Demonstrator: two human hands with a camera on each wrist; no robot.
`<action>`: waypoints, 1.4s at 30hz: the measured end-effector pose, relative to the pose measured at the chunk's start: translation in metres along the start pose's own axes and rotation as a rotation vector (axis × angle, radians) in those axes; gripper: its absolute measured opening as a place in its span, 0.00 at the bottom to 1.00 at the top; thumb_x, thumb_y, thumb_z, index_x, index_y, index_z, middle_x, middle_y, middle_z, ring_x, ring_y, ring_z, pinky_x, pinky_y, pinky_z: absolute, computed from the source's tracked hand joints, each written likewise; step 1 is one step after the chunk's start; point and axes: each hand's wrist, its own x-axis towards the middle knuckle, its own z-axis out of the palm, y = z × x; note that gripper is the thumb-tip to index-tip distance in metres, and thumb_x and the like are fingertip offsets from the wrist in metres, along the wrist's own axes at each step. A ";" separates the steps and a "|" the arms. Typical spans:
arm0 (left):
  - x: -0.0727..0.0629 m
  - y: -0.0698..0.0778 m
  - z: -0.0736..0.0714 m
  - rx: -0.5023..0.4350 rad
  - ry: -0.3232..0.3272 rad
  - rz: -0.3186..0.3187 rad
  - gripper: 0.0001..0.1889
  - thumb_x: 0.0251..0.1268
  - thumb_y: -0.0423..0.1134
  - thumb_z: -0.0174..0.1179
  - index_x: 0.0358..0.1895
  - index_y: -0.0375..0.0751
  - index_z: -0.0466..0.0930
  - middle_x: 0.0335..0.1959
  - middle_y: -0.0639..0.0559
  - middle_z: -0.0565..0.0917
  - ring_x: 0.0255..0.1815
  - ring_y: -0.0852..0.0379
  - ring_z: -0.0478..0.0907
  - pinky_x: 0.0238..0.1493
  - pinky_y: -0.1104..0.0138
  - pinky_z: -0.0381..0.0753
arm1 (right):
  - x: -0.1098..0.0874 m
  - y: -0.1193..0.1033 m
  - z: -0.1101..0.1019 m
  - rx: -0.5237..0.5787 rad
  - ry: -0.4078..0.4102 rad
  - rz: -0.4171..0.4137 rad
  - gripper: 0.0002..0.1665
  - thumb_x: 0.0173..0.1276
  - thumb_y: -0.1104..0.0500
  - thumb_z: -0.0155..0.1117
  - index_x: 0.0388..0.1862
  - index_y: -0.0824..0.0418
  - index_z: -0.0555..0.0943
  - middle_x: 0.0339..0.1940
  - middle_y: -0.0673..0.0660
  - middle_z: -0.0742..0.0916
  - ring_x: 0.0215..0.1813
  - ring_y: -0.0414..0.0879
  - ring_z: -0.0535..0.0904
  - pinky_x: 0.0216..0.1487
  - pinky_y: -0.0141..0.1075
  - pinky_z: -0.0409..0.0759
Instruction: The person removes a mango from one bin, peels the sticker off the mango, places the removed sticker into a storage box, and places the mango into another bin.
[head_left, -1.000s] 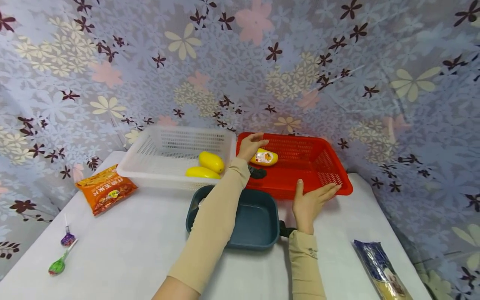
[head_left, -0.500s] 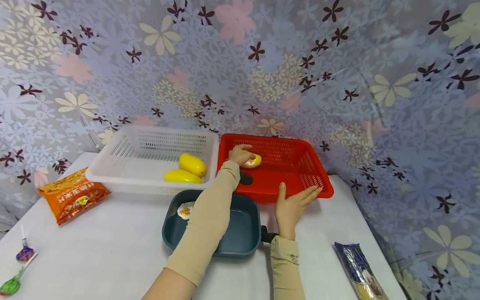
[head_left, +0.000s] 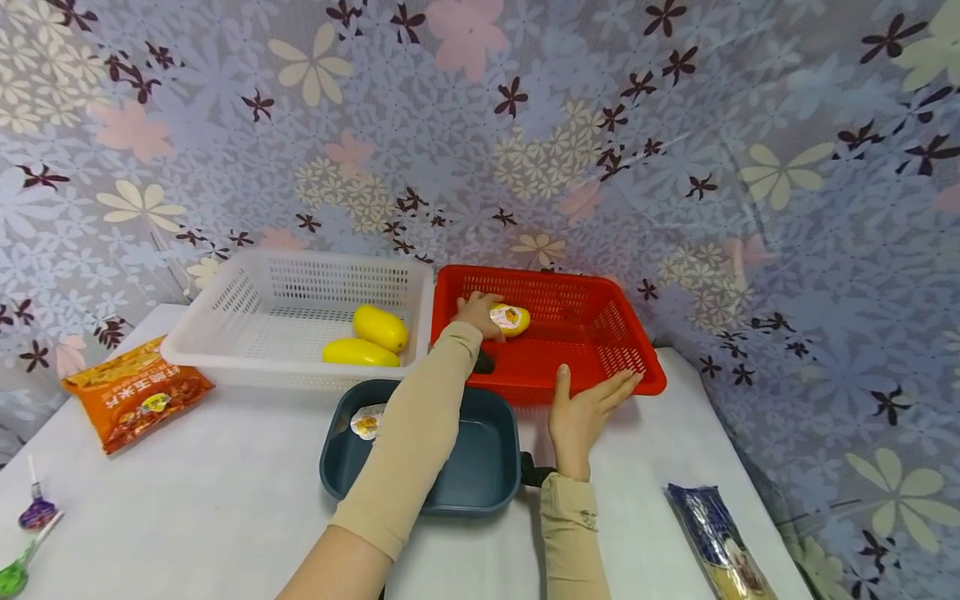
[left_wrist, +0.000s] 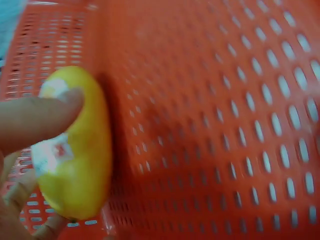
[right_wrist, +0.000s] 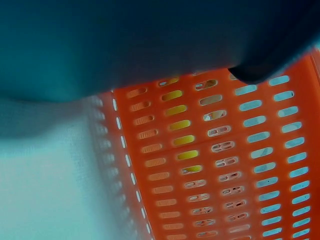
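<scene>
In the head view, my left hand point(head_left: 477, 317) reaches over the pan into the red basket point(head_left: 600, 354) and grips a yellow mango point(head_left: 515, 319) with a white label. The left wrist view shows the thumb point(left_wrist: 55, 112) lying across the label of this mango point(left_wrist: 90, 165), with other fingers curled beneath it. My right hand point(head_left: 587, 417), thumb up and fingers straight, touches the front right rim of the red basket. The right wrist view shows the perforated basket wall point(right_wrist: 200, 160), with yellow showing through some holes.
Left of the red basket stands a white basket point(head_left: 225, 354) with two yellow mangoes point(head_left: 362, 352). A dark blue pan point(head_left: 483, 492) holding a labelled item point(head_left: 366, 422) sits in front. An orange snack bag point(head_left: 142, 396), lollipops point(head_left: 37, 510) and a blue packet point(head_left: 712, 533) lie around.
My left hand has lowered from above the mango onto it and now grips it. The head view has swung to the right. The right hand stays at the basket rim.
</scene>
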 end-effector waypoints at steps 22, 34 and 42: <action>0.007 0.001 0.010 -0.198 0.051 -0.073 0.38 0.53 0.37 0.72 0.70 0.45 0.67 0.65 0.41 0.70 0.63 0.45 0.70 0.64 0.58 0.71 | -0.001 -0.003 -0.005 0.024 -0.012 0.012 0.59 0.70 0.42 0.55 0.77 0.68 0.30 0.79 0.64 0.37 0.80 0.60 0.35 0.77 0.55 0.48; 0.005 0.007 0.008 -0.268 0.105 -0.114 0.33 0.55 0.40 0.71 0.67 0.47 0.72 0.63 0.46 0.77 0.62 0.47 0.73 0.63 0.60 0.73 | -0.001 -0.004 -0.003 0.029 -0.009 0.005 0.58 0.71 0.43 0.56 0.77 0.69 0.31 0.79 0.65 0.37 0.80 0.60 0.35 0.78 0.54 0.47; -0.010 0.021 -0.017 -0.348 0.152 0.027 0.33 0.58 0.40 0.69 0.68 0.48 0.70 0.65 0.45 0.74 0.60 0.47 0.72 0.62 0.61 0.73 | -0.001 -0.004 -0.003 0.044 -0.009 -0.008 0.58 0.71 0.44 0.56 0.77 0.71 0.32 0.79 0.65 0.37 0.80 0.60 0.33 0.78 0.54 0.47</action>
